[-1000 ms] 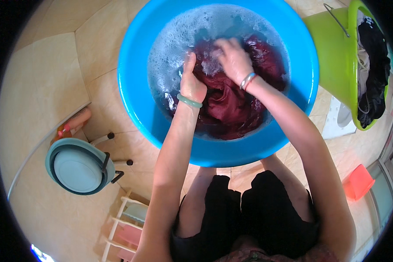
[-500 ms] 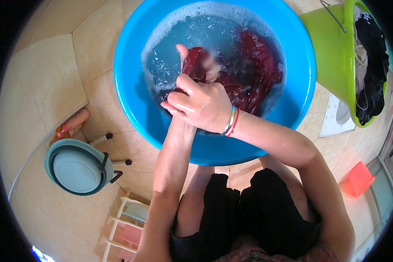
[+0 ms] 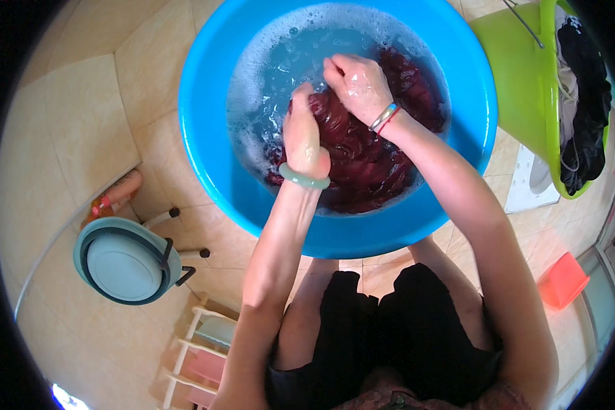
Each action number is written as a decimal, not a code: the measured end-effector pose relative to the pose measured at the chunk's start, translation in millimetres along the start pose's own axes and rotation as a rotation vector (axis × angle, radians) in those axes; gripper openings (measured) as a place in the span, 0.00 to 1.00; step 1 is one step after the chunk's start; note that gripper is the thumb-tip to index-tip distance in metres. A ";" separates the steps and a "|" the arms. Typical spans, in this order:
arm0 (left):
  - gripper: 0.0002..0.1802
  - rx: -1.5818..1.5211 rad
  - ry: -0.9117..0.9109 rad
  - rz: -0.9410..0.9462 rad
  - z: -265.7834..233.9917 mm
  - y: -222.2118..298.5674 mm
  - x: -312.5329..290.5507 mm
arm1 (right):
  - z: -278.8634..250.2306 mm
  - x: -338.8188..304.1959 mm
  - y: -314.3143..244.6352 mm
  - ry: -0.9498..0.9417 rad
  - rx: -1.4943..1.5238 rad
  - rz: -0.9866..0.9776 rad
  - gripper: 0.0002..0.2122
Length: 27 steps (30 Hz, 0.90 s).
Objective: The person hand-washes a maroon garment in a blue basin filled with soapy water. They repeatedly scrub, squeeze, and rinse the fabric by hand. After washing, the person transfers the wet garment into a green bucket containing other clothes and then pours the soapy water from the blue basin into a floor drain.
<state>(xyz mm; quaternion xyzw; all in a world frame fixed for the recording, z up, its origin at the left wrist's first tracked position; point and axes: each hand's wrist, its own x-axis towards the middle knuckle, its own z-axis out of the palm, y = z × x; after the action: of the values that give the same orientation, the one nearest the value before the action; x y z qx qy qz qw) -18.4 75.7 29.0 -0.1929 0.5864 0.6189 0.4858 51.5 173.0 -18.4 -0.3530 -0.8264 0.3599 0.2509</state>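
Note:
A soaked maroon garment lies bunched in sudsy water inside a large blue basin. My left hand, with a pale green bangle at its wrist, is closed on a fold of this garment at its left side. Just right of it and farther away, my right hand is curled closed above the water, beside the cloth. Whatever its fingers may hold is hidden. A silver bracelet and a red cord circle the right wrist. Both hands are wet.
To the right stands a lime-green bucket holding dark and light clothes. A white floor fixture and a coral-red container are beyond it. On the left are a collapsible grey-blue basin and a white rack.
My right hand has left my left forearm and moved up and right over the garment. My left hand has lowered the raised fold of cloth, and its bangle now shows.

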 end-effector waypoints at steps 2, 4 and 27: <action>0.21 -0.063 -0.053 0.058 -3.7 -2.8 11.0 | 11.8 -2.3 24.6 0.014 -0.029 0.097 0.13; 0.22 -0.264 -0.340 -0.018 -19.8 3.1 19.9 | 12.3 -1.2 47.8 -0.054 -0.014 0.198 0.16; 0.22 -0.409 -0.790 -0.216 -33.0 14.9 30.8 | -24.4 -54.3 -128.5 -0.155 0.046 -0.400 0.10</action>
<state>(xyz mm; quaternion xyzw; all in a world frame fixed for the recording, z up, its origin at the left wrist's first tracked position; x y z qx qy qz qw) -55.6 59.5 4.3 -0.0940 0.1984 0.6937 0.6860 50.0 78.5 87.1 -0.1473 -0.8884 0.3478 0.2610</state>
